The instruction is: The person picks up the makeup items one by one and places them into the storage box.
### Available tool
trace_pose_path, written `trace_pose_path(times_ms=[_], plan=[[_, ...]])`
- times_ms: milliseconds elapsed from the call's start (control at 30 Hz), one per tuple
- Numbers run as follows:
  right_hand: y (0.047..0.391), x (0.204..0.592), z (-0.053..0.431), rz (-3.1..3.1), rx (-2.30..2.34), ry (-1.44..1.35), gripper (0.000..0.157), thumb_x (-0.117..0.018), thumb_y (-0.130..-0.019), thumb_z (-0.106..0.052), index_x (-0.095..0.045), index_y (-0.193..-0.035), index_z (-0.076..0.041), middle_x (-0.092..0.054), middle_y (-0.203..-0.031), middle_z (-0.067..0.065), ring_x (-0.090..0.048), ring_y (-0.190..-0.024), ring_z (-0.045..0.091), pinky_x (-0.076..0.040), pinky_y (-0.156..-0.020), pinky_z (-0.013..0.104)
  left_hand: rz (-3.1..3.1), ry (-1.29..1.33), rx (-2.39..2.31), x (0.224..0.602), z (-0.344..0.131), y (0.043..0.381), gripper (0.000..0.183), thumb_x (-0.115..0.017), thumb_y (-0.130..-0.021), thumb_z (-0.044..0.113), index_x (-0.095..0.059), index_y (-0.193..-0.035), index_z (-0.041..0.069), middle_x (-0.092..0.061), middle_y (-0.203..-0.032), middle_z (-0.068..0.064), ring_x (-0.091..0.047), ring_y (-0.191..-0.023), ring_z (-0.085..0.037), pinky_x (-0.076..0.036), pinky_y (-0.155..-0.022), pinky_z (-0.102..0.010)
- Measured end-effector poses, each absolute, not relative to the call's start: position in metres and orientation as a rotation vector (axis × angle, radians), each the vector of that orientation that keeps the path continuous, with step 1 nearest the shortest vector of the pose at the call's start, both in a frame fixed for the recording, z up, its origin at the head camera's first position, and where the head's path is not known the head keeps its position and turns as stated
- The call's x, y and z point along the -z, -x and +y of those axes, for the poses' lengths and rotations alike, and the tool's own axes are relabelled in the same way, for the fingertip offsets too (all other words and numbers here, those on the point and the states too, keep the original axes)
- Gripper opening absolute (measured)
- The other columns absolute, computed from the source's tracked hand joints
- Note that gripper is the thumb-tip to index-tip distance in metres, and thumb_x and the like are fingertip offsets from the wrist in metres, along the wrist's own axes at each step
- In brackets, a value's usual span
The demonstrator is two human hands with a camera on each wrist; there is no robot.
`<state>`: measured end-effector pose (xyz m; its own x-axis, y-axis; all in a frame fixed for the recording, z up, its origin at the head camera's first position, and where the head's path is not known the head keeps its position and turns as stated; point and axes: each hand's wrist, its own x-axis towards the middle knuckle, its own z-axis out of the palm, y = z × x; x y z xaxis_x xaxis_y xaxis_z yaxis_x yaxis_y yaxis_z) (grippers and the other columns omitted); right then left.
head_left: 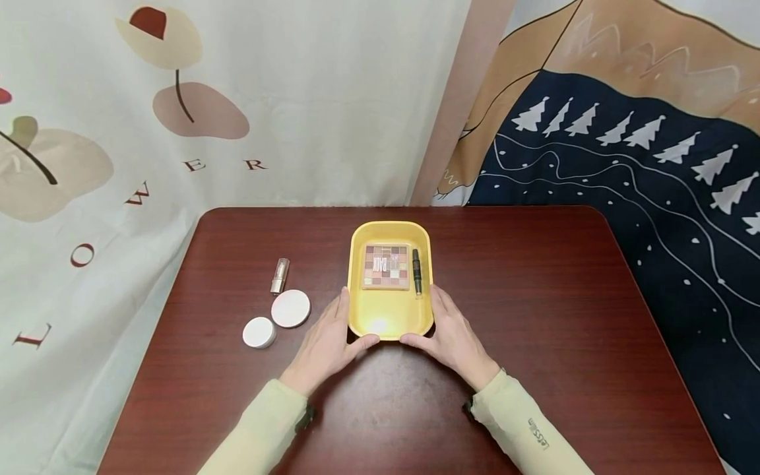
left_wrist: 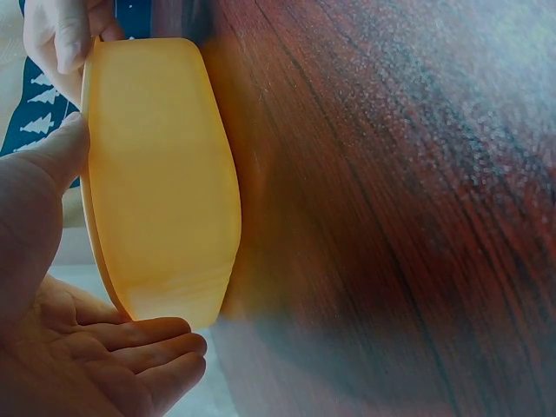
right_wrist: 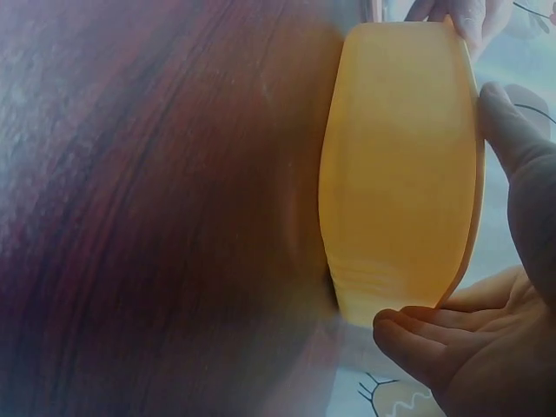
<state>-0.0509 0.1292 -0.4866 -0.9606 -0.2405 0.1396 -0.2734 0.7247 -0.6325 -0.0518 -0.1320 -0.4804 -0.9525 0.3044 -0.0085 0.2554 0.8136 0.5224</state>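
A yellow tray [head_left: 371, 310] stands on the table, held at its two near corners. My left hand [head_left: 323, 346] grips the left corner, fingers lying along the side and thumb at the near rim. On the opposite corner my right hand [head_left: 457, 340] holds it in the same way. Inside the tray are an eyeshadow palette [head_left: 386, 267] with a clear lid and a slim black cosmetic pen [head_left: 417, 270] to its right. Both wrist views show the tray's outer near wall [left_wrist: 161, 174], with fingers [right_wrist: 421, 334] against its side.
Left of the tray lie a lipstick tube [head_left: 280, 276], a round flat compact [head_left: 291, 309] and a small white lidded jar [head_left: 258, 332]. They stand close beside my left hand on the dark wooden table [head_left: 546, 297]. Printed curtains [head_left: 332, 105] hang behind the table's back edge.
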Motion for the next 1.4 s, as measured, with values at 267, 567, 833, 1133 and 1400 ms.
trace_pose_path(times_ms=[267, 567, 833, 1133, 1400], plan=[[0.0513, 0.4838, 0.1273, -2.907, -1.093, -0.383, 0.113, -0.09, -0.075, -0.051, -0.034, -0.16, -0.003, -0.046, -0.153, 0.022, -0.055, -0.133, 0.037, -0.053, -0.102, 0.053, 2.907, -0.457, -0.825, 0.482, -0.1326, 0.0525, 0.111, -0.076, -0.088, 0.056, -0.022, -0.158, -0.012, -0.036, -0.161, -0.028, -0.042, -0.146, -0.04, -0.039, -0.116, -0.053], [0.05, 0.4852, 0.1253, -2.9, -1.11, -0.356, 0.114, -0.091, -0.074, -0.05, -0.034, -0.159, -0.001, -0.047, -0.153, 0.022, -0.057, -0.132, 0.037, -0.053, -0.102, 0.052, 2.907, -0.46, -0.839, 0.4835, -0.1338, 0.052, 0.112, -0.076, -0.088, 0.056, -0.022, -0.159, -0.011, -0.036, -0.161, -0.028, -0.041, -0.147, -0.04, -0.038, -0.117, -0.053], [0.0493, 0.4872, 0.1253, -2.87, -1.104, -0.366, 0.113, -0.092, -0.074, -0.048, -0.036, -0.157, 0.004, -0.048, -0.151, 0.023, -0.058, -0.13, 0.038, -0.054, -0.101, 0.051, 2.904, -0.451, -0.846, 0.4837, -0.1336, 0.0514, 0.112, -0.076, -0.088, 0.057, -0.021, -0.159, -0.011, -0.036, -0.161, -0.028, -0.041, -0.147, -0.04, -0.039, -0.116, -0.053], [0.049, 0.4865, 0.1259, -2.869, -1.089, -0.383, 0.112, -0.091, -0.074, -0.049, -0.037, -0.157, 0.004, -0.049, -0.151, 0.023, -0.059, -0.13, 0.038, -0.054, -0.1, 0.051, 2.895, -0.44, -0.854, 0.4827, -0.1331, 0.0511, 0.112, -0.075, -0.089, 0.057, -0.021, -0.159, -0.011, -0.034, -0.161, -0.029, -0.039, -0.148, -0.04, -0.037, -0.118, -0.054], [0.0494, 0.4864, 0.1254, -2.871, -1.105, -0.373, 0.112, -0.092, -0.074, -0.048, -0.036, -0.157, 0.003, -0.049, -0.151, 0.022, -0.059, -0.129, 0.037, -0.054, -0.1, 0.051, 2.917, -0.464, -0.847, 0.4838, -0.1357, 0.0516, 0.11, -0.075, -0.088, 0.058, -0.024, -0.158, -0.011, -0.037, -0.159, -0.03, -0.039, -0.148, -0.04, -0.037, -0.118, -0.054]])
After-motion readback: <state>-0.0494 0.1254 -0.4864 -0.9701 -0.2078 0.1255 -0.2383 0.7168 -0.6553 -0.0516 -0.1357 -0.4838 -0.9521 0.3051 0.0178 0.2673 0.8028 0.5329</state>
